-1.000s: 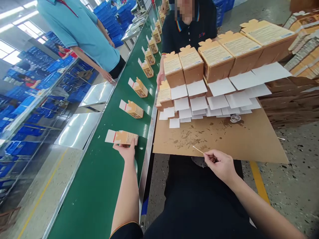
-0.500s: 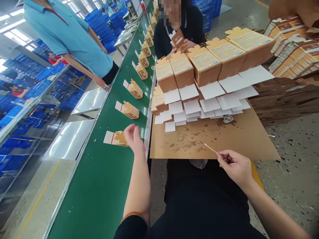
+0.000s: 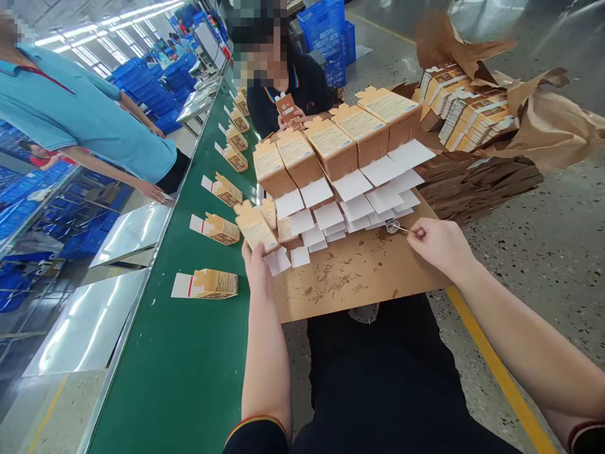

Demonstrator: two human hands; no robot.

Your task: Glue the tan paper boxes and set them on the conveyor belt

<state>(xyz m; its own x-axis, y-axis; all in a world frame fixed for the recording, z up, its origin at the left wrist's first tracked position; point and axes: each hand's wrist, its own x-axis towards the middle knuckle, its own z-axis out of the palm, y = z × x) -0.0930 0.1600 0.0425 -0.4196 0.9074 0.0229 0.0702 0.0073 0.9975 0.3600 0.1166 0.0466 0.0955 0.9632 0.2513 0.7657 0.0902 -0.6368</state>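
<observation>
My left hand [image 3: 259,272] grips a small brown and cream carton [image 3: 256,228] by its lower end, at the left edge of the stacked cartons. The carton's top flaps stand up, and a white flap hangs below it. Between the fingertips of my right hand [image 3: 439,244] is a cotton swab [image 3: 403,230]. Its tip reaches into a small clear dish [image 3: 392,226] beside the stack. Rows of similar cartons [image 3: 331,148] with white flaps sticking out towards me lie piled on a stained brown cardboard sheet [image 3: 350,274].
On my left runs a green conveyor belt [image 3: 189,366] bearing a line of open cartons [image 3: 220,284]. A co-worker in black [image 3: 309,79] holds a carton across the stack; another person in light blue [image 3: 104,126] stands beyond the belt. Bundled flat cartons [image 3: 477,116] lie in brown paper at right.
My left hand has moved from over the belt to the stack's left edge and now holds a carton. My right hand has carried the swab forward to the clear dish. The view has turned right.
</observation>
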